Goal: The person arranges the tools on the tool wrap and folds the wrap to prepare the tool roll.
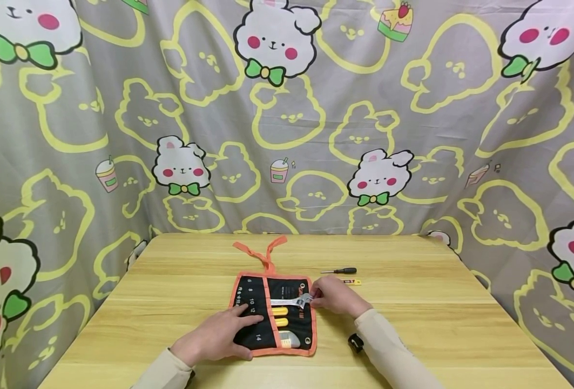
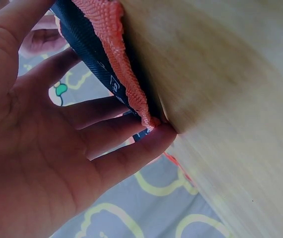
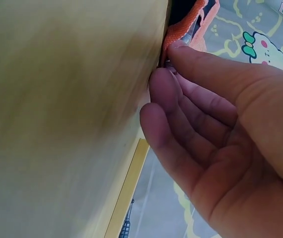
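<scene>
A black tool roll [image 1: 294,346] with orange trim lies spread on the table. My left hand [image 1: 221,332] rests on its numbered left panel, fingers spread; in the left wrist view, fingertips touch the orange edge [image 2: 124,74]. An adjustable wrench [image 1: 287,302] lies across the right panel, its handle end in a pocket. At its head my right hand [image 1: 337,296] has thumb and fingers pinched together, their tips partly hidden. In the right wrist view the thumb [image 3: 206,62] lies by the orange trim [image 3: 183,27]. Below the wrench, two yellow handles [image 1: 280,312] and a grey tool end [image 1: 290,339] show from pockets.
Beyond my right hand lie a black-handled screwdriver [image 1: 342,270] and a yellow labelled item [image 1: 353,282], partly covered by that hand. Orange ties [image 1: 262,254] stretch from the roll's far edge. A patterned curtain [image 1: 287,135] surrounds the wooden table [image 1: 180,270] at the back and sides.
</scene>
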Motion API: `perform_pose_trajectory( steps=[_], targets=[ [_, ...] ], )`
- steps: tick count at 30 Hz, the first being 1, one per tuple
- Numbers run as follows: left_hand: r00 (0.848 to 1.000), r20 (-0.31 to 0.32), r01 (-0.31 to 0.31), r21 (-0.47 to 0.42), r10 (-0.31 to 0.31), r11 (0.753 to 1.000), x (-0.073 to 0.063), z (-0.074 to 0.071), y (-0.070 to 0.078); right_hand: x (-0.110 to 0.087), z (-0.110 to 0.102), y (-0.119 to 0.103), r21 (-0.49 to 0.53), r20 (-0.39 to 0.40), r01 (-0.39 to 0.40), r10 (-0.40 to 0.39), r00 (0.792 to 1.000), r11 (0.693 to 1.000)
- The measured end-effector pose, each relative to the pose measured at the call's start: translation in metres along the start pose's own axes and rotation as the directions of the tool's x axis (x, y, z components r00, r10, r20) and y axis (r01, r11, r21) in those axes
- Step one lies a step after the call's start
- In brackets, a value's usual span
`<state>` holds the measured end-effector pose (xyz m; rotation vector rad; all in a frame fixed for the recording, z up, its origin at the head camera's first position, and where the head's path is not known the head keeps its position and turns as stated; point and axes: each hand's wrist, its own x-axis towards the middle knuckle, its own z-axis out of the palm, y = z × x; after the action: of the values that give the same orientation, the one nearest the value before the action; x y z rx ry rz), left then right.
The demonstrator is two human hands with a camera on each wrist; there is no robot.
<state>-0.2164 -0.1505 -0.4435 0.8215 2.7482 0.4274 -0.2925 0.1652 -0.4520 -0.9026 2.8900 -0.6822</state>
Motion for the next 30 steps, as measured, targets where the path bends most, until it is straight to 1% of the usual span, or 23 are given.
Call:
perform_pose_trajectory(
  steps=[17, 25, 30],
  targets=[
    [1.0, -0.004, -0.001, 0.005, 0.001, 1.0, 0.0, 0.0, 0.001, 0.004, 0.003, -0.008, -0.018, 0.001, -0.013, 0.013, 1.0, 1.0],
    [1.0, -0.006, 0.002, 0.001, -0.002, 1.0, 0.0, 0.0, 0.001, 0.005, 0.004, -0.01, -0.04, -0.003, -0.003, 0.003, 1.0, 0.999],
    [1.0, -0.014, -0.008, 0.001, 0.008, 1.0, 0.0, 0.001, 0.001, 0.006, 0.005, -0.012, -0.033, 0.0, -0.011, 0.011, 1.0, 0.999]
  ],
)
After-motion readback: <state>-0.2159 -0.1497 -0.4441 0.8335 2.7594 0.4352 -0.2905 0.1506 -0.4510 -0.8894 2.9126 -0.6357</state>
